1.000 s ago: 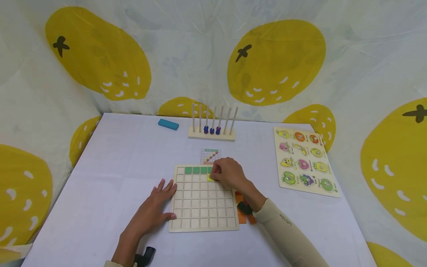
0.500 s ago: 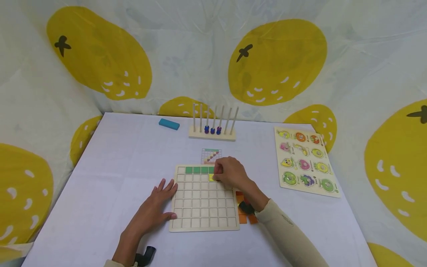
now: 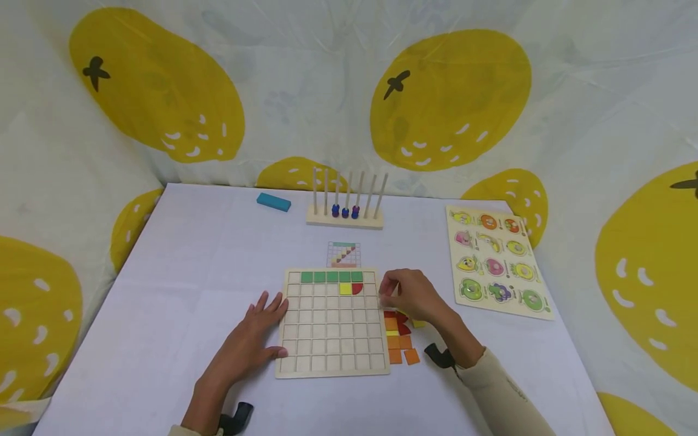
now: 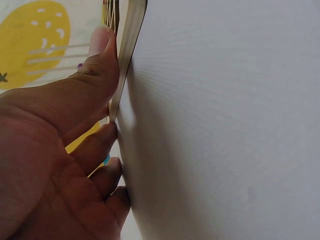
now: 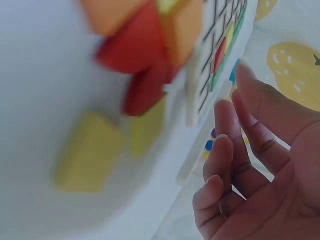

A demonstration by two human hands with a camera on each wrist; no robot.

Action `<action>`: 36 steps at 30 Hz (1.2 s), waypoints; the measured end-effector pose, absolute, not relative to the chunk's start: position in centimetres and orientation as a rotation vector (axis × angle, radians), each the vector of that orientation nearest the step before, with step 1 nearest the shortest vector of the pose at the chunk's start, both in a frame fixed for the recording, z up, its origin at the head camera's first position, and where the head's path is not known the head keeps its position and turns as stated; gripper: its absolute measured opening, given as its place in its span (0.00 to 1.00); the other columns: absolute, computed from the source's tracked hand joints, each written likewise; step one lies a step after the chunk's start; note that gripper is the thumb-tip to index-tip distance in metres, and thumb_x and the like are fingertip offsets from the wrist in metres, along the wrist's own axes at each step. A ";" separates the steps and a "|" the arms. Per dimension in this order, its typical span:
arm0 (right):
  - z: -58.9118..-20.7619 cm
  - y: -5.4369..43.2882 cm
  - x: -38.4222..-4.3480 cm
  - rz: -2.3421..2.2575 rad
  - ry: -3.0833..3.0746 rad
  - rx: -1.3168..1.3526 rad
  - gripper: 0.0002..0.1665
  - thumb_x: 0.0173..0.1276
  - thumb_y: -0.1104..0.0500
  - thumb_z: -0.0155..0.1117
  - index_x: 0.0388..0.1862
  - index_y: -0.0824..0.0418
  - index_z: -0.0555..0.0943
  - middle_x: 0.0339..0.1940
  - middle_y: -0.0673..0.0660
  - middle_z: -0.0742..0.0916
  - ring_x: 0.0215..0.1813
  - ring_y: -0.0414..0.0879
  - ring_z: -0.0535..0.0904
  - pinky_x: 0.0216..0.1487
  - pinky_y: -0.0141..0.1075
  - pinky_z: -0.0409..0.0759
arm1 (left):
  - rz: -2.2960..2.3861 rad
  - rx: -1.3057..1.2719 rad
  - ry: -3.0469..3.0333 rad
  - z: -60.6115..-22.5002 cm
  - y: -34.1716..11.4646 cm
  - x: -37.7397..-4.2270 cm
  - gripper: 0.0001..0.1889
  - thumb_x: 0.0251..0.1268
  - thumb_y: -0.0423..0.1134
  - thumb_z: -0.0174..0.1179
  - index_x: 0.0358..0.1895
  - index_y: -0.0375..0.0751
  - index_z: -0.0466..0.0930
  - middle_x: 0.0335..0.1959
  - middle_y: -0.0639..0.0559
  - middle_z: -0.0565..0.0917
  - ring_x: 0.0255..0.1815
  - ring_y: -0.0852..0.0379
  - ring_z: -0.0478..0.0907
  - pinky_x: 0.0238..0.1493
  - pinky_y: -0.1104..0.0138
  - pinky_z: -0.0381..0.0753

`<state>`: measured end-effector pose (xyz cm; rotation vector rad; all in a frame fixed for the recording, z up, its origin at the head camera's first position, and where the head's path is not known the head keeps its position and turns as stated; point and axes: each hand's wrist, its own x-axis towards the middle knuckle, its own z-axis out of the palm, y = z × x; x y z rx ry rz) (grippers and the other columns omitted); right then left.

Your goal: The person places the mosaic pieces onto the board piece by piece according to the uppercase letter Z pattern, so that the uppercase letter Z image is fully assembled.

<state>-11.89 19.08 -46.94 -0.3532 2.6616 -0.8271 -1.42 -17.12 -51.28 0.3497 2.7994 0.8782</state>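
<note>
A wooden grid board (image 3: pixel 334 330) lies flat on the white table. Green square tiles (image 3: pixel 332 277) line part of its top row. In the second row a yellow square tile (image 3: pixel 345 289) sits beside a red quarter-round tile (image 3: pixel 357 289). My left hand (image 3: pixel 252 340) rests at the board's left edge, its fingers spread and thumb on the rim. Just off the board's upper right side hovers my right hand (image 3: pixel 411 295), fingers loosely bent and nothing between them in the right wrist view. Orange tiles (image 3: pixel 400 343), with red and yellow ones, lie in a loose pile below it.
A small printed pattern card (image 3: pixel 344 254) lies behind the board. Farther back stand a peg rack (image 3: pixel 345 219) with blue beads and a teal block (image 3: pixel 274 201). On the right lies a fruit puzzle board (image 3: pixel 498 260). A patterned curtain closes off the back.
My right hand has left the second row and moved right and toward me, off the board. The red quarter-round tile now shows beside the yellow one. The left hand has stayed put.
</note>
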 end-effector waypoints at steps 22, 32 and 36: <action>-49.0 20.4 -13.1 -0.658 2.787 -0.259 0.15 0.58 0.48 0.86 0.33 0.50 0.86 0.30 0.48 0.84 0.41 0.47 0.77 0.41 0.38 0.77 | 0.879 0.371 2.812 -51.6 -17.3 -1.4 0.56 0.47 0.44 0.85 0.82 0.41 0.64 0.85 0.44 0.60 0.89 0.36 0.48 0.86 0.39 0.54; -48.0 20.6 -12.7 -0.767 2.758 -0.272 0.11 0.63 0.55 0.83 0.32 0.50 0.85 0.28 0.48 0.84 0.37 0.46 0.77 0.38 0.37 0.77 | 0.858 0.374 2.810 -51.3 -17.2 -1.4 0.56 0.48 0.45 0.84 0.83 0.41 0.63 0.85 0.44 0.60 0.90 0.37 0.47 0.87 0.39 0.54; -47.3 20.0 -12.7 -0.841 2.789 -0.317 0.10 0.64 0.55 0.82 0.31 0.48 0.86 0.27 0.46 0.84 0.35 0.46 0.75 0.37 0.37 0.74 | 0.851 0.369 2.803 -51.2 -17.2 -1.4 0.56 0.49 0.45 0.84 0.83 0.41 0.63 0.86 0.45 0.59 0.90 0.37 0.46 0.87 0.40 0.54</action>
